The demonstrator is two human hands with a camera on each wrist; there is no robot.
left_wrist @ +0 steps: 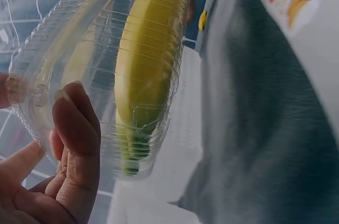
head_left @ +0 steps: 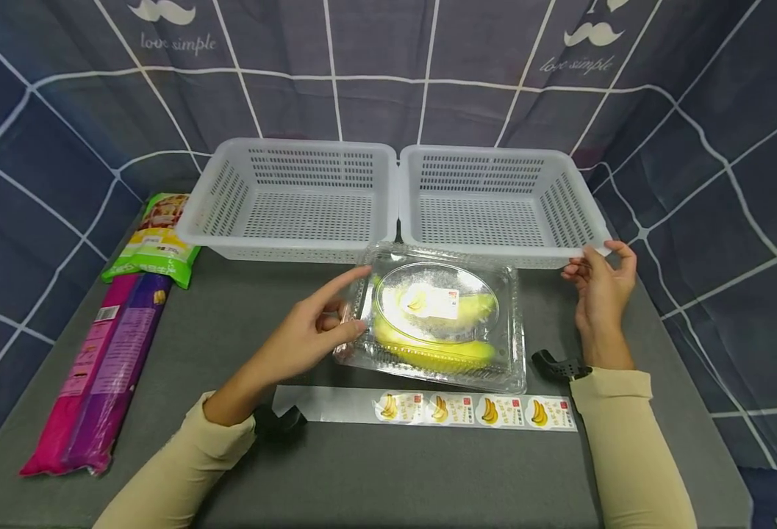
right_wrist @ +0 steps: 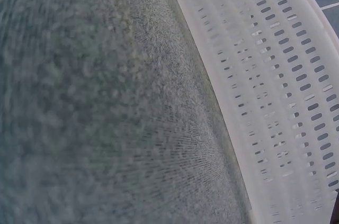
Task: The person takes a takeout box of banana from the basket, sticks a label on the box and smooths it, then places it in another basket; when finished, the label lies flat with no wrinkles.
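Observation:
A clear plastic clamshell box [head_left: 355, 360] with yellow-green bananas [head_left: 428, 356] inside lies in front of the two baskets, a banana sticker [head_left: 441, 303] on its lid. My left hand [head_left: 312, 323] holds the box by its left edge, thumb on the near side and index finger farther back. The left wrist view shows the thumb [left_wrist: 77, 123] against the clear wall, beside a banana [left_wrist: 145, 54]. At the front right corner of the right white basket [head_left: 474, 250], my right hand [head_left: 603, 290] grips the rim. Almost none of that hand shows in the right wrist view.
The left white basket [head_left: 282, 246] stands beside the right one. A strip of round banana stickers [head_left: 342, 405] lies in front of the box. At the left are a pink and purple packet [head_left: 106, 375] and a green snack bag [head_left: 153, 246]. Grid-patterned cloth [head_left: 388, 110] hangs behind.

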